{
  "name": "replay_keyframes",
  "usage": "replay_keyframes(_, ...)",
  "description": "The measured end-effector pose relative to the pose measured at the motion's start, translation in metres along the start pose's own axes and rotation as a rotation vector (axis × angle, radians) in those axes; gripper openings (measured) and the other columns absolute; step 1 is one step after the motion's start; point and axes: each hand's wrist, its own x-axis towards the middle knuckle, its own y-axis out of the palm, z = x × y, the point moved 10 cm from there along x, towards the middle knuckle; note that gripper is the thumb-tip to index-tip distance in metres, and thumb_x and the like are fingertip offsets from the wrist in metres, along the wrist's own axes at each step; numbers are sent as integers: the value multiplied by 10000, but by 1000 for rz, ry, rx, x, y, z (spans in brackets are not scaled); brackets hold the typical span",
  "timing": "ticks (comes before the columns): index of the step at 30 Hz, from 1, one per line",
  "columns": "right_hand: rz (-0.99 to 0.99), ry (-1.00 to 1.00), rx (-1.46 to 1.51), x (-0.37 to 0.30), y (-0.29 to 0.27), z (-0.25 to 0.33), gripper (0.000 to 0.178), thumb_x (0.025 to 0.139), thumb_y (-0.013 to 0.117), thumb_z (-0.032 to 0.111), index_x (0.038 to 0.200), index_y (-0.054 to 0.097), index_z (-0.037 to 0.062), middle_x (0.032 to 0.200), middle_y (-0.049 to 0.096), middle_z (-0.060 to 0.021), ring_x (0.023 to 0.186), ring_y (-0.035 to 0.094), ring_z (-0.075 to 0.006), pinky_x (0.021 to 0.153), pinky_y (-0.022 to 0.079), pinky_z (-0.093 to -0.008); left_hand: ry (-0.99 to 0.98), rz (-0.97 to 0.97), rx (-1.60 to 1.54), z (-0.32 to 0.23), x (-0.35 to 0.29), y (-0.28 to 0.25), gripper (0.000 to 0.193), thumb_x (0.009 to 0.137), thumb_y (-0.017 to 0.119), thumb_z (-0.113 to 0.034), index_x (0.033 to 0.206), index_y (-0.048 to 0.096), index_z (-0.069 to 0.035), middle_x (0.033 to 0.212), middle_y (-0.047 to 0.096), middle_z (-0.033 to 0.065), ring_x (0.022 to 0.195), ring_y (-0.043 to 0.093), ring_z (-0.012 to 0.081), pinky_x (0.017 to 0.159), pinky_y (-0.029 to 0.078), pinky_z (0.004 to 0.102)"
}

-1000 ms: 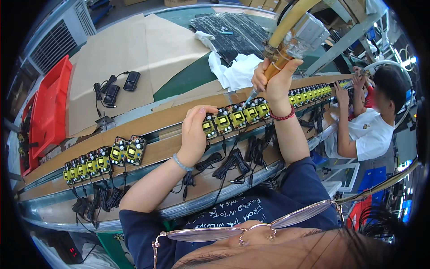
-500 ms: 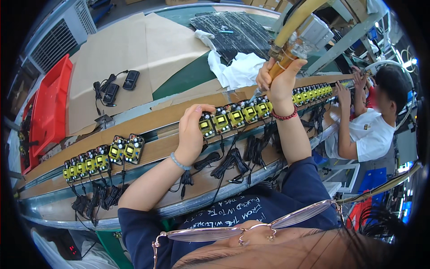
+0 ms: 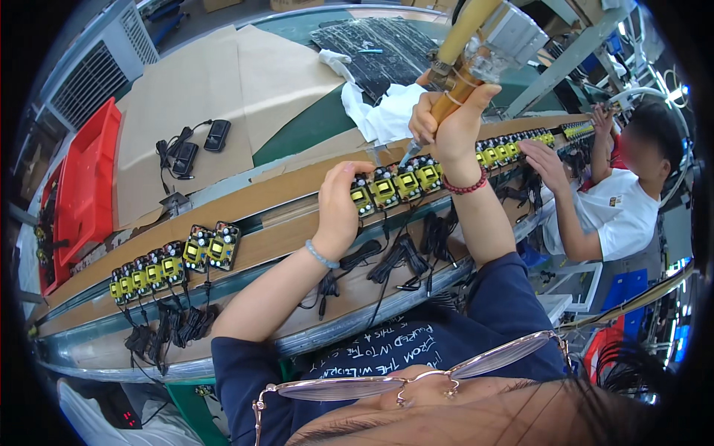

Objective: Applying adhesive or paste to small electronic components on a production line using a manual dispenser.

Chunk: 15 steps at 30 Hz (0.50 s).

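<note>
My left hand (image 3: 341, 207) rests at the left end of a row of small circuit boards (image 3: 407, 184) with yellow transformers. Its fingers stretch over the top edge of the end board; the thumb is hidden. Closed in my right hand (image 3: 454, 130) is an amber, tube-shaped dispenser (image 3: 452, 102), fed by a thick yellowish hose (image 3: 468, 30). The dispenser's thin bluish tip (image 3: 409, 152) points down at the far edge of the boards, left of my right hand. Black cables (image 3: 401, 256) hang from the boards toward me.
Another group of boards (image 3: 152, 271) stands further left on the rail. Behind lie cardboard (image 3: 282, 67), black adapters (image 3: 217, 135), a white cloth (image 3: 394, 115) and a red bin (image 3: 93, 178). On the right, a co-worker's hand (image 3: 545, 162) reaches to the row.
My left hand and the boards beside it have moved right. My right hand has brought the dispenser tip a little left along the row. The co-worker's hand has come closer to the boards.
</note>
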Motion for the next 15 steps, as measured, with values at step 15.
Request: replay_keyframes(15, -1, 7, 31, 2, 0, -21, 833, 678, 112, 870, 784, 424, 105, 440, 310, 3, 347, 274, -109, 365, 257, -254, -43, 16, -83, -3, -2, 1, 363, 921, 359, -216, 859, 625, 24, 911, 600, 129, 927, 506, 252, 873, 368, 327)
